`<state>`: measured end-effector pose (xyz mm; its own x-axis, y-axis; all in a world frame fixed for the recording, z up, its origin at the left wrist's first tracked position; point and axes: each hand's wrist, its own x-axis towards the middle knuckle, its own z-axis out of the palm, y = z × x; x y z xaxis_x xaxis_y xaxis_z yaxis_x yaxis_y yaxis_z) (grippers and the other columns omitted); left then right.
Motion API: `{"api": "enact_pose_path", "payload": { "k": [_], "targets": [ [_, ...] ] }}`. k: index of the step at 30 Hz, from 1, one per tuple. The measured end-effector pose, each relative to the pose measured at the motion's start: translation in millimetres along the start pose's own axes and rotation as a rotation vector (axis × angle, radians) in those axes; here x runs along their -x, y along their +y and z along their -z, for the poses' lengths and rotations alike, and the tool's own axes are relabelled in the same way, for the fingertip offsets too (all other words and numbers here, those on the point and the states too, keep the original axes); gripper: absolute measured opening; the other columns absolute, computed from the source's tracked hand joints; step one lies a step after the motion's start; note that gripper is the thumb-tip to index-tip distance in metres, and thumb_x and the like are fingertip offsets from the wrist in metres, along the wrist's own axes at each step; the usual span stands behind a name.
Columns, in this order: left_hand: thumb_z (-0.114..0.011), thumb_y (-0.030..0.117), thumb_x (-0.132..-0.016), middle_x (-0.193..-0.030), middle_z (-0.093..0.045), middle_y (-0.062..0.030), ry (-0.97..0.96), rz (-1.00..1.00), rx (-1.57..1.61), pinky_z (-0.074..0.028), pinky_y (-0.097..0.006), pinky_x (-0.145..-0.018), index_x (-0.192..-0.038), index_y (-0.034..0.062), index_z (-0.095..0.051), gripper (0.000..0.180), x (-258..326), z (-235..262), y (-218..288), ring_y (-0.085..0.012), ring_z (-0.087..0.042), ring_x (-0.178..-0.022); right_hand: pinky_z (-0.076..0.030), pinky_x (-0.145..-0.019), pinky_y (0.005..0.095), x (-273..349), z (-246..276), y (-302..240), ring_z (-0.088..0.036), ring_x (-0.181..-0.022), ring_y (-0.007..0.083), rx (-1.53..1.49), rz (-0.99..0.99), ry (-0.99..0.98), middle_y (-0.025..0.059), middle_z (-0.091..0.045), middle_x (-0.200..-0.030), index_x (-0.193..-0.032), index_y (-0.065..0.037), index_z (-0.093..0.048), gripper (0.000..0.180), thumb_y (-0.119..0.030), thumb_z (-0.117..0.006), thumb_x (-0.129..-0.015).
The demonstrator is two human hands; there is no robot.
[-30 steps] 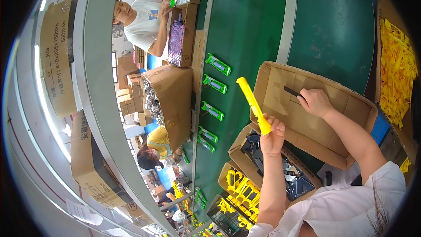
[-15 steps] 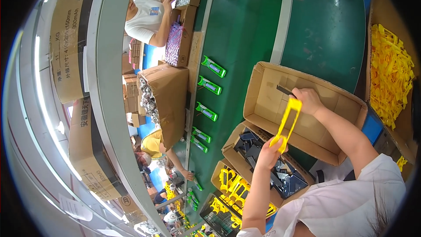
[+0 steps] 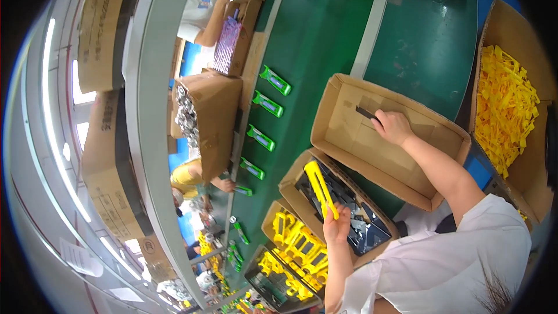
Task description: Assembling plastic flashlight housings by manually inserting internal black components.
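My left hand (image 3: 337,228) pinches the lower end of a yellow plastic frame (image 3: 319,186), which stands tilted above a carton of dark pieces. Between the fingers of my right hand (image 3: 395,128) is a narrow black plastic strip (image 3: 366,114), its far end sticking out to the left. That hand is over a shallow cardboard box (image 3: 401,179), in which no other pieces show. Glossy black panels (image 3: 365,234) lie jumbled in the carton (image 3: 294,185) beneath my left hand. The two hands are apart, and the strip does not touch the frame.
Yellow frames (image 3: 302,247) fill containers at the lower left. A large carton (image 3: 485,72) of yellow strips stands at right. Green-framed units (image 3: 267,104) lie in a row along the green bench (image 3: 317,29). Across it, a co-worker's hand (image 3: 224,185) touches another unit.
My left hand has moved the yellow frame left, away from my right hand, and turned it edge-on. My right hand keeps the black strip over the box. The view has shifted slightly.
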<state>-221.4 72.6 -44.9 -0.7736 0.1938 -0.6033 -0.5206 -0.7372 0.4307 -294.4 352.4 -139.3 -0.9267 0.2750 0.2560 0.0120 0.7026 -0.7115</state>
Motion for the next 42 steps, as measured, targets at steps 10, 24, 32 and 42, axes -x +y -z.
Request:
{"api": "enact_pose_path", "payload": {
  "k": [10, 24, 32, 42],
  "targets": [
    [-0.036, 0.021, -0.088, -0.054, -0.041, 0.0036, -0.199, 0.111, 0.193, -0.035, -0.023, -0.050, -0.073, 0.0093, -0.048, 0.023, -74, -139, 33, -0.0075, -0.036, -0.044, -0.041, -0.044, 0.0413, -8, 1, -3, -0.053, -0.052, 0.0322, 0.024, -0.006, 0.021, 0.0124, -0.052, -0.055, -0.072, -0.008, -0.043, 0.018, -0.022, -0.049, -0.081],
    [-0.045, 0.029, -0.087, -0.073, -0.053, -0.0058, -0.003, 0.066, -0.395, -0.041, -0.031, -0.060, -0.092, 0.0038, -0.050, 0.026, 24, -46, -13, -0.0175, -0.051, -0.063, -0.042, -0.047, 0.0426, -6, -6, 9, -0.054, -0.055, 0.0323, 0.038, -0.011, 0.040, 0.0138, -0.054, -0.057, -0.076, -0.008, -0.046, 0.015, -0.022, -0.050, -0.081],
    [-0.051, 0.014, -0.084, -0.084, -0.055, -0.0056, 0.437, -0.283, -0.371, -0.048, -0.028, -0.061, -0.101, 0.0037, -0.050, 0.020, 112, 33, -6, -0.0160, -0.055, -0.072, -0.039, -0.047, 0.0321, -17, -11, 10, -0.052, -0.050, 0.0206, -0.209, -0.142, 0.107, 0.0091, -0.052, -0.055, -0.075, -0.006, -0.048, 0.020, -0.024, -0.055, -0.080],
    [-0.048, 0.016, -0.086, -0.088, -0.054, -0.0067, 0.378, -0.652, -0.155, -0.045, -0.029, -0.067, -0.104, 0.0008, -0.048, 0.024, 159, 85, 38, -0.0168, -0.053, -0.075, -0.031, -0.042, 0.0189, 47, 21, -193, -0.040, -0.048, 0.0029, -0.727, -0.206, -0.826, -0.0040, -0.048, -0.055, -0.071, -0.004, -0.056, 0.018, -0.020, -0.064, -0.074]
  ]
}}
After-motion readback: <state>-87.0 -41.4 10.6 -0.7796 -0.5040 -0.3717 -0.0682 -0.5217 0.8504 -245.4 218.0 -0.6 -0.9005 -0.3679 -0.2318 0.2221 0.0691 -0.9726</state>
